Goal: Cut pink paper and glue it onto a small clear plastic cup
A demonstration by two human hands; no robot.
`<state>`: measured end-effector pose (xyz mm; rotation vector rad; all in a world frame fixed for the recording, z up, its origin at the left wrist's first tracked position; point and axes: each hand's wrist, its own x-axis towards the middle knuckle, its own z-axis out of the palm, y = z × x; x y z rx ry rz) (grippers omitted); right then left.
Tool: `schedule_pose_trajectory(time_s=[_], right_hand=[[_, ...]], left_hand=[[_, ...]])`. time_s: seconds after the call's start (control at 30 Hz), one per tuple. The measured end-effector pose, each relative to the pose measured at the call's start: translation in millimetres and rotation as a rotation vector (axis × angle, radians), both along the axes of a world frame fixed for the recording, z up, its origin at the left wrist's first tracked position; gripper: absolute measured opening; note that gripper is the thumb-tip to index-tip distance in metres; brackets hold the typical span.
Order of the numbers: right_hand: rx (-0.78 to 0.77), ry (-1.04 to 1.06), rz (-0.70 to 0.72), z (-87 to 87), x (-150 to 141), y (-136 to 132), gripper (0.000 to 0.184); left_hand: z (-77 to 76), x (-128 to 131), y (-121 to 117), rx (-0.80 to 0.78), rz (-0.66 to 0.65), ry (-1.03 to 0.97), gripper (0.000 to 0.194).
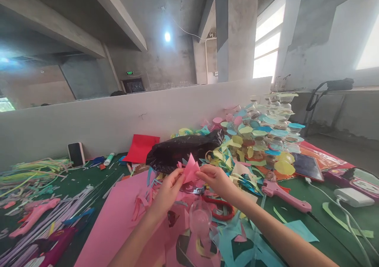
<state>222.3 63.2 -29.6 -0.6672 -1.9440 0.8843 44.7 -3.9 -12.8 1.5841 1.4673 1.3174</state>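
A folded piece of pink paper (191, 169) is held up between my two hands, with a point sticking upward. My left hand (173, 184) pinches its left edge, and the fingers of my right hand (213, 177) pinch its right edge. Just below lie scissors with red handles (226, 211), their metal blades partly under the paper. A clear plastic cup-like piece (200, 219) stands nearer to me among pink and blue paper scraps. Large pink sheets (118, 215) spread out under my left forearm.
A black plastic bag (183, 150) lies behind my hands. Stacked clear cups with coloured paper discs (271, 132) rise at back right. A pink glue gun (286, 196) with its cord, a phone (308, 166) and a white charger (355, 196) lie right. Thin sticks (59, 219) and another phone (76, 154) are left.
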Motion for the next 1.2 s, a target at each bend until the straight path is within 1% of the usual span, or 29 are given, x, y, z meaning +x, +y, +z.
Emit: schedule_pose_trajectory(time_s=[0.07,0.1,0.17,0.2,0.33,0.4,0.47,0.5,0.57,0.6,0.67,0.77,0.83,0.9,1.0,1.07,1.13,1.2], right_hand=[[-0.106,-0.001,-0.011,0.4,0,0,0.041],[-0.136,0.0,-0.011,0.3,0,0,0.041],[-0.146,0.003,-0.004,-0.3,-1,0,0.041],[-0.141,0.004,0.002,-0.6,-1,0,0.041],[-0.13,0.007,0.031,-2.6,-3,-1,0.039],[-0.137,0.036,0.034,-3.8,-4,-2,0.033],[-0.18,0.101,0.057,-4.6,-5,-3,0.025],[-0.218,0.138,0.077,-4.6,-6,-4,0.029],[-0.299,0.187,0.119,-3.8,-6,-5,0.045],[-0.33,0.193,0.134,-3.3,-6,-6,0.048],[-0.358,0.19,0.137,-2.5,-6,-6,0.046],[-0.351,0.217,0.098,-3.0,-6,-7,0.037],[-0.326,0.227,0.083,-3.9,-5,-7,0.03],[-0.268,0.204,0.105,-4.0,-3,-6,0.023],[-0.167,0.128,0.172,-1.4,2,-4,0.018],[-0.116,0.059,0.182,0.8,6,-3,0.013],[-0.08,-0.009,0.156,1.9,9,-1,0.02],[-0.047,-0.047,0.129,1.3,10,1,0.021]], left_hand=[[-1.7,0,0,0.036,-0.001,0.071,0.033],[-2.0,1,-1,0.057,0.017,0.093,0.033],[-1.9,3,-3,0.075,0.045,0.112,0.036],[-1.8,4,-3,0.066,0.033,0.108,0.038],[-4.2,5,-3,0.01,-0.072,0.058,0.04],[-7.1,4,-1,0.027,-0.062,0.061,0.036],[-9.9,2,0,0.047,-0.04,0.083,0.033],[-11.1,2,1,0.05,-0.032,0.097,0.032],[-12.4,2,1,0.044,-0.029,0.123,0.032],[-12.7,2,1,0.039,-0.034,0.134,0.032],[-12.9,4,0,0.031,-0.043,0.14,0.032],[-12.8,7,-1,0.023,-0.049,0.116,0.032],[-12.4,9,-2,0.029,-0.028,0.094,0.033],[-11.2,10,-2,0.048,-0.002,0.059,0.034],[-8.6,11,-1,0.045,0.03,-0.023,0.037],[-7.1,10,-1,0.022,0.089,-0.062,0.039],[-6.3,9,-1,-0.001,0.144,-0.089,0.04],[-5.9,9,-2,-0.032,0.125,-0.135,0.041]])
